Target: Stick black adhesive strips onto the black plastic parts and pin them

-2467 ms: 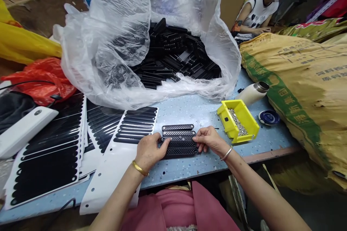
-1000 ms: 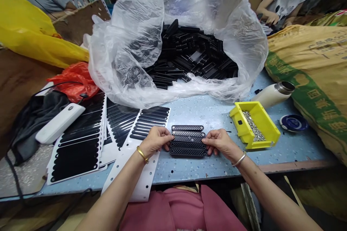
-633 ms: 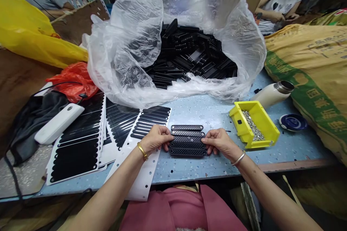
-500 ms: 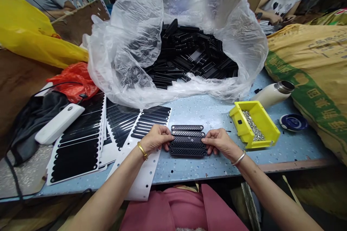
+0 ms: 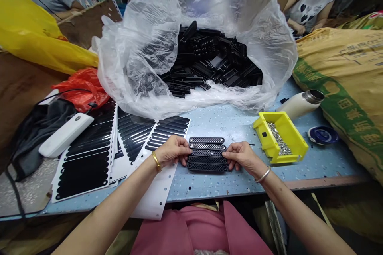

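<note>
Several long black perforated plastic strips [image 5: 207, 154] lie side by side on the blue speckled table [image 5: 227, 121]. My left hand [image 5: 172, 151] is curled against their left ends, fingers pinching them. My right hand [image 5: 241, 155] does the same at their right ends, fingers closed on the strips. A white sheet of black oblong stickers [image 5: 167, 131] lies just left of my left hand.
A big clear plastic bag [image 5: 155, 48] full of black strips fills the table's back. A yellow bin [image 5: 279, 137] of small metal screws, a white flask [image 5: 301, 103] and a blue lid [image 5: 323, 135] sit right. Sticker sheets [image 5: 86, 151], a white device [image 5: 64, 134], sacks and other people surround.
My hands stay at the two ends of the black strips, pressing them together slightly. The view has shifted a little since the earliest frame.
</note>
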The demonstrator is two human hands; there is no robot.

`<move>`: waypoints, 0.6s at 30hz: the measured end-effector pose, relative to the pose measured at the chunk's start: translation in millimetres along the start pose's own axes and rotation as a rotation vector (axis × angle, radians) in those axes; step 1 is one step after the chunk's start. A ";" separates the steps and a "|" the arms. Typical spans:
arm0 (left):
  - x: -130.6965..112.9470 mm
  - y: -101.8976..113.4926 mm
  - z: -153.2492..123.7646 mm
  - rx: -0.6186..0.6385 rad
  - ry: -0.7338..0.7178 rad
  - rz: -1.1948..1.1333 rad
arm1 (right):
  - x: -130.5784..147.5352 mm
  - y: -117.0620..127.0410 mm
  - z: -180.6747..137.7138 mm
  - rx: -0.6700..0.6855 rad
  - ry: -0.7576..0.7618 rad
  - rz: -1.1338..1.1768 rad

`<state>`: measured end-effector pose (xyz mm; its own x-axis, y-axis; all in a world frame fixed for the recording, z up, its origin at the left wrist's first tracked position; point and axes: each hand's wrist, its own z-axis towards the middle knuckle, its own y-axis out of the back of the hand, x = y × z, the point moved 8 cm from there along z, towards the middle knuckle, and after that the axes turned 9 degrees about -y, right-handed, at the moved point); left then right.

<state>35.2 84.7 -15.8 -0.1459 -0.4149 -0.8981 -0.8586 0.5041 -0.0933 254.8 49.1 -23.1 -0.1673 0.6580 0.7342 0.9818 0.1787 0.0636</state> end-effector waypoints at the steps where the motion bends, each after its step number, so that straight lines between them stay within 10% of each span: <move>1: 0.3 0.4 0.3 0.000 -0.002 0.003 | 0.1 0.0 0.1 0.001 0.001 0.000; 18: 0.5 2.9 -0.8 0.025 -0.035 0.005 | 1.6 -0.9 -1.1 0.001 -0.002 0.000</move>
